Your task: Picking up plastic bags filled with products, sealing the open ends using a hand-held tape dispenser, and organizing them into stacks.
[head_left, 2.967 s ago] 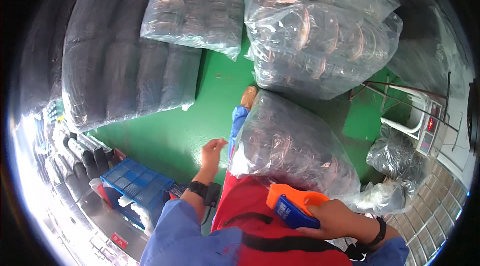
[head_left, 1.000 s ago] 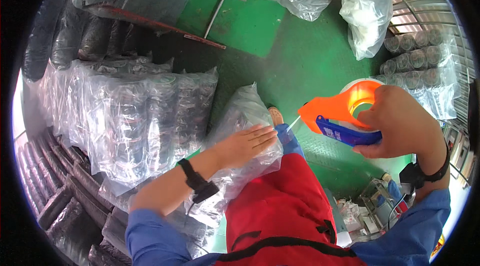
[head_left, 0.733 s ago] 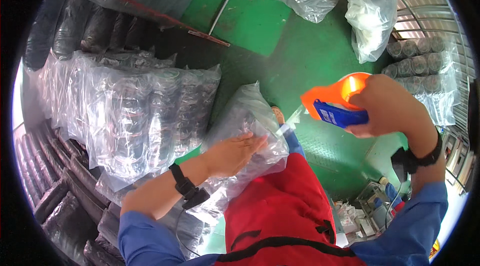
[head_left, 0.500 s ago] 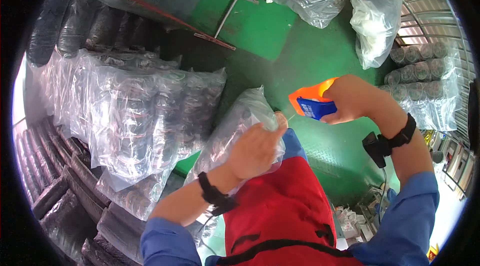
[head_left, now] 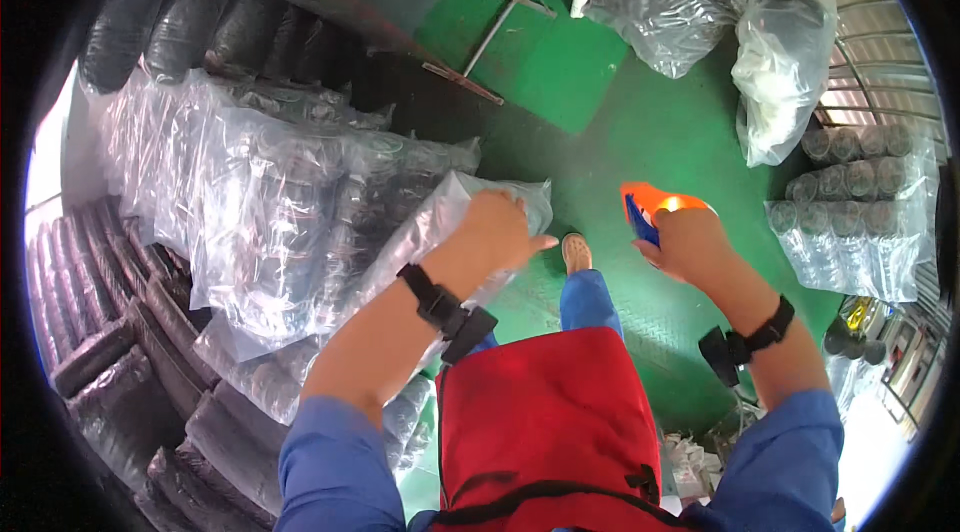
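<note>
My left hand [head_left: 497, 232] lies over the upper end of a clear plastic bag [head_left: 408, 242]. Its thumb sticks out to the right, apart from the fingers, which rest on the film and are partly hidden. Beyond the hand, the loose plastic flares outward. To the right, above the floor, my right hand [head_left: 690, 244] is closed around an orange and blue handheld object [head_left: 655, 204]. Its exact kind does not show, and a bright glare covers part of its orange side. A gap separates this object from the bag.
Clear-wrapped stacks of round items [head_left: 290, 202] stand at the left, above dark wrapped rolls [head_left: 240, 457]. More wrapped stacks [head_left: 850, 197] are at the right. Large plastic bags [head_left: 785, 72] and a metal stand [head_left: 490, 37] occupy the far green floor [head_left: 600, 157].
My left hand has moved away from me and its thumb has spread from the bag's gathered end. The right hand has drawn nearer and turned the orange and blue object. The view has shifted.
</note>
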Tool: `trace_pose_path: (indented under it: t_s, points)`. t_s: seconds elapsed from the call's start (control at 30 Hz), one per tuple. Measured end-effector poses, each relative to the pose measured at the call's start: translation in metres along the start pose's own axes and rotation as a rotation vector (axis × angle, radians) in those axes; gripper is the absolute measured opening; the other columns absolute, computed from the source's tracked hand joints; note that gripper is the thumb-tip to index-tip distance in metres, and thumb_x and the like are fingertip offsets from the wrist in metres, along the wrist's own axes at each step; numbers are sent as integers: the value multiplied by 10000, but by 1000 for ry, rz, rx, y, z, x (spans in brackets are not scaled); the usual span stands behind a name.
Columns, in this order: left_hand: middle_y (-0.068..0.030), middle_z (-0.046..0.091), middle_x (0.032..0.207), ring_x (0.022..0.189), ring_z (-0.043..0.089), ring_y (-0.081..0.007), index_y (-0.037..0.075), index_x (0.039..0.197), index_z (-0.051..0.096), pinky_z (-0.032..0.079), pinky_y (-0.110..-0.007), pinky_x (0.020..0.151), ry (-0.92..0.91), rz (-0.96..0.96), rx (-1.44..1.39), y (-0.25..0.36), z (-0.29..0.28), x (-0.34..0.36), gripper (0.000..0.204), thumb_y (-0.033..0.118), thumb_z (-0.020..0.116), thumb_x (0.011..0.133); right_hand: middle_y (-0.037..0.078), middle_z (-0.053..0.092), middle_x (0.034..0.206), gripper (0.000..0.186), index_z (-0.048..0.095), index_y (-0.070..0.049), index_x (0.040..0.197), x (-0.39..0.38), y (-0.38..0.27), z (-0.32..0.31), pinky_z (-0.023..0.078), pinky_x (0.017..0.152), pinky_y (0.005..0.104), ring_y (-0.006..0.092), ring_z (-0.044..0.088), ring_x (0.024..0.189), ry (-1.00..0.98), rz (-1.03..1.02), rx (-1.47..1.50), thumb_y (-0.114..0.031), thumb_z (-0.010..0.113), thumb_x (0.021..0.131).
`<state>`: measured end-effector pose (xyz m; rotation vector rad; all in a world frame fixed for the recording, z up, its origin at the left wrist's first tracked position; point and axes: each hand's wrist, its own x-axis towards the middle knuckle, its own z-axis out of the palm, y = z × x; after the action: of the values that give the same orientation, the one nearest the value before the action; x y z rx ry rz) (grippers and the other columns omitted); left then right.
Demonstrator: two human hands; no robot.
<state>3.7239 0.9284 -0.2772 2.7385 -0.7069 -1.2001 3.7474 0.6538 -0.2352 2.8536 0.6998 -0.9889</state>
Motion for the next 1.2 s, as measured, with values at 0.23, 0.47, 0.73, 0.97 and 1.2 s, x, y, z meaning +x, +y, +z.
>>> trace_pose_path:
  t_s: [0.23,0.47,0.73,0.97,1.2]
  points:
    - [-171,610,1256,1161,576,-312,33,1281,579,421,-404,989,809,-28,-723,-21,-4,-44,542,463,480,966,153,607,658,441,613,-47,778,-53,-42,-59,476,567,432,343,620,626,217,-175,520,-476,713,782]
    - [-103,659,1055,988,603,-179,-12,1050,662,466,-336,895,275,221,-2353,16,73,-218,443,402,672,893,110,487,560,436,571,-83,652,-70,-133,-77,413,506,397,304,521,532,-161,-990,687,-464,752,761]
    - [-167,687,1050,939,676,-261,-58,1078,633,529,-378,890,522,67,-3052,71,149,-303,322,211,655,902,144,532,612,453,605,-39,745,-44,-222,-75,435,543,415,342,552,582,-544,-1077,615,-470,744,770]
    - [-103,711,873,818,658,-158,-54,916,676,520,-294,781,1534,-1356,-1588,36,213,-360,123,25,582,932,178,645,794,501,640,-38,920,5,-260,-135,500,649,429,382,634,723,-543,-1003,348,-494,744,740]
    - [-129,683,1094,1088,613,-187,-45,1144,631,459,-318,963,1767,-1573,-1628,-32,336,-308,247,72,617,928,180,635,749,488,648,-43,848,46,-240,-126,492,645,445,397,621,716,-387,-789,-176,-493,755,692]
